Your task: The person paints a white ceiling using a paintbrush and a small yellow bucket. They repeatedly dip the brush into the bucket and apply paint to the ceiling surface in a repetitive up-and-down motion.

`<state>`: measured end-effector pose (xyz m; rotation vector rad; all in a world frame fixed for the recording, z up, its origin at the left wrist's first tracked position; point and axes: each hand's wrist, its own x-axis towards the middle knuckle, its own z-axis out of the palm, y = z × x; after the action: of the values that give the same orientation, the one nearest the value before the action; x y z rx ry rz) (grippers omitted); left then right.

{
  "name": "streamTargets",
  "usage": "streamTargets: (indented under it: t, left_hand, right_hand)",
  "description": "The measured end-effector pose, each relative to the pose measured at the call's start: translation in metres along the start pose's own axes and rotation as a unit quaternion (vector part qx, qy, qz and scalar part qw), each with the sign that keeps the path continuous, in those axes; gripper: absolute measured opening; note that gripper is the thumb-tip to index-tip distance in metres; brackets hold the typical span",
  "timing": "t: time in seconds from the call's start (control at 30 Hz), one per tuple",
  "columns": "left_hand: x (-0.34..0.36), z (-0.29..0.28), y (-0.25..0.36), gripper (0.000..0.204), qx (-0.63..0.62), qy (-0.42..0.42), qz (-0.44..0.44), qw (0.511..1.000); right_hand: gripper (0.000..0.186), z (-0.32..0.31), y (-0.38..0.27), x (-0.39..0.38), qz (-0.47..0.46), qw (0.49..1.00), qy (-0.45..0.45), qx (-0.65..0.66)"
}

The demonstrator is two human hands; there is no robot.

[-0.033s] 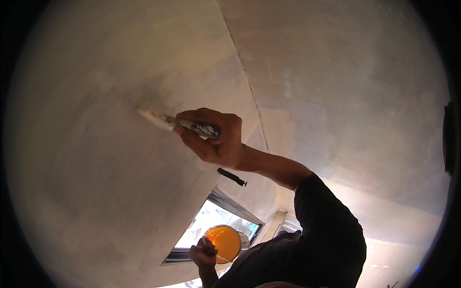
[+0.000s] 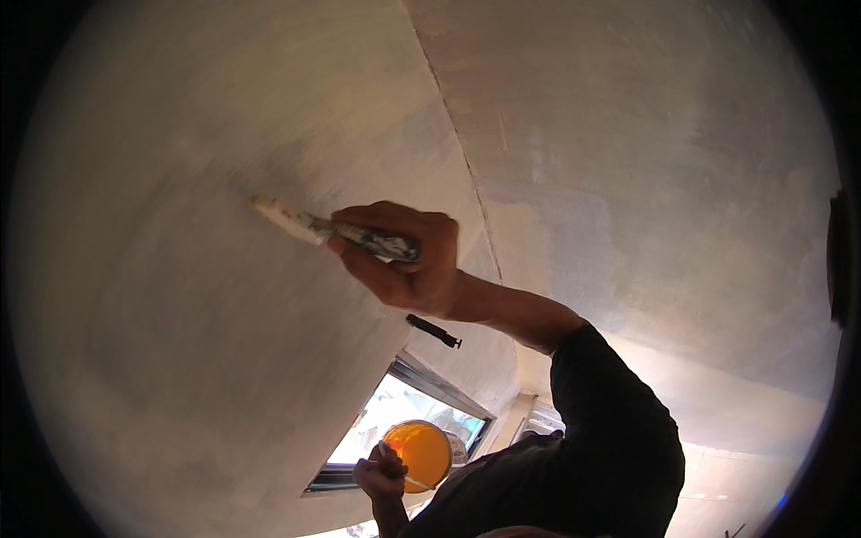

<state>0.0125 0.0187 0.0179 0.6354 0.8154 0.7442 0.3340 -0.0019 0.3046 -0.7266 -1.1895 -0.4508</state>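
Observation:
My right hand is raised, its fingers closed round the paint-smeared handle of a paintbrush. Pale bristles point up and to the left, at the plastered wall; whether their tip touches it I cannot tell. Lower down, my left hand grips the handle of an orange bucket. The bucket hangs tilted so that its bright inside shows, and what it holds is not clear to me.
Behind the bucket is a dark-framed window. A small black fixture sits on the wall above it. The wall meets the greyish ceiling along a cracked seam. A dark object stands at the right rim.
My right hand has shifted very slightly to the right, and the brush is tilted a little differently. My left hand and the bucket have stayed in place.

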Motion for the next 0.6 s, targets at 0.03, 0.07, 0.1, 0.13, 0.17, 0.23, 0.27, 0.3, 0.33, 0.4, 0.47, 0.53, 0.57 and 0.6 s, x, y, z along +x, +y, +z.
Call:
streamTargets:
  t: [0.03,0.07,0.1,0.13,0.17,0.23,0.27,0.3,0.33,0.4,0.47,0.53,0.57,0.6]
  left_hand:
    - [-0.002,0.003,0.0,0.045,0.001,0.013,0.006,1.0]
    - [-0.004,0.004,-0.002,0.047,0.0,0.027,0.011,1.0]
    - [-0.006,0.003,-0.003,0.048,-0.003,0.029,0.012,1.0]
    - [-0.007,0.002,-0.004,0.049,-0.006,0.028,0.012,1.0]
    - [-0.008,0.003,-0.003,0.05,-0.01,0.025,0.011,1.0]
    - [-0.013,0.016,0.002,0.036,-0.049,0.03,-0.01,0.998]
    - [-0.013,0.021,0.004,0.031,-0.069,0.032,-0.02,0.997]
    - [-0.012,0.02,0.003,0.031,-0.069,0.028,-0.019,0.997]
    - [-0.012,0.018,0.001,0.03,-0.069,0.025,-0.018,0.997]
    - [-0.007,0.01,-0.002,0.034,-0.06,0.012,-0.011,0.998]
    - [-0.003,-0.001,-0.006,0.045,-0.047,0.0,0.001,0.999]
    - [-0.004,-0.003,-0.006,0.042,-0.05,0.005,0.002,0.999]
    - [-0.006,0.0,-0.005,0.041,-0.052,0.008,0.002,0.999]
    - [-0.008,0.004,-0.004,0.036,-0.06,0.014,-0.002,0.998]
  right_hand:
    - [0.015,-0.007,-0.004,0.002,-0.008,1.0,-0.003,0.002]
    - [0.015,-0.015,-0.001,0.008,0.032,0.999,0.022,-0.021]
    - [0.015,-0.023,0.016,0.014,0.05,0.995,0.067,-0.051]
    - [0.014,-0.032,0.036,0.023,0.062,0.99,0.113,-0.049]
    - [0.012,-0.044,0.054,0.036,0.048,0.986,0.146,-0.06]
    - [0.01,-0.071,0.099,0.059,-0.004,0.969,0.201,-0.146]
    - [0.012,-0.081,0.122,0.069,-0.035,0.953,0.219,-0.208]
    - [0.015,-0.088,0.139,0.073,-0.026,0.951,0.2,-0.236]
    - [0.014,-0.092,0.158,0.075,-0.034,0.944,0.194,-0.266]
    - [0.014,-0.098,0.187,0.08,-0.052,0.926,0.186,-0.325]
    - [0.014,-0.094,0.203,0.08,-0.066,0.918,0.183,-0.347]
    - [0.015,-0.09,0.214,0.082,-0.078,0.917,0.186,-0.344]
    - [0.015,-0.089,0.217,0.083,-0.082,0.921,0.19,-0.33]
    - [0.015,-0.088,0.219,0.084,-0.087,0.924,0.195,-0.316]
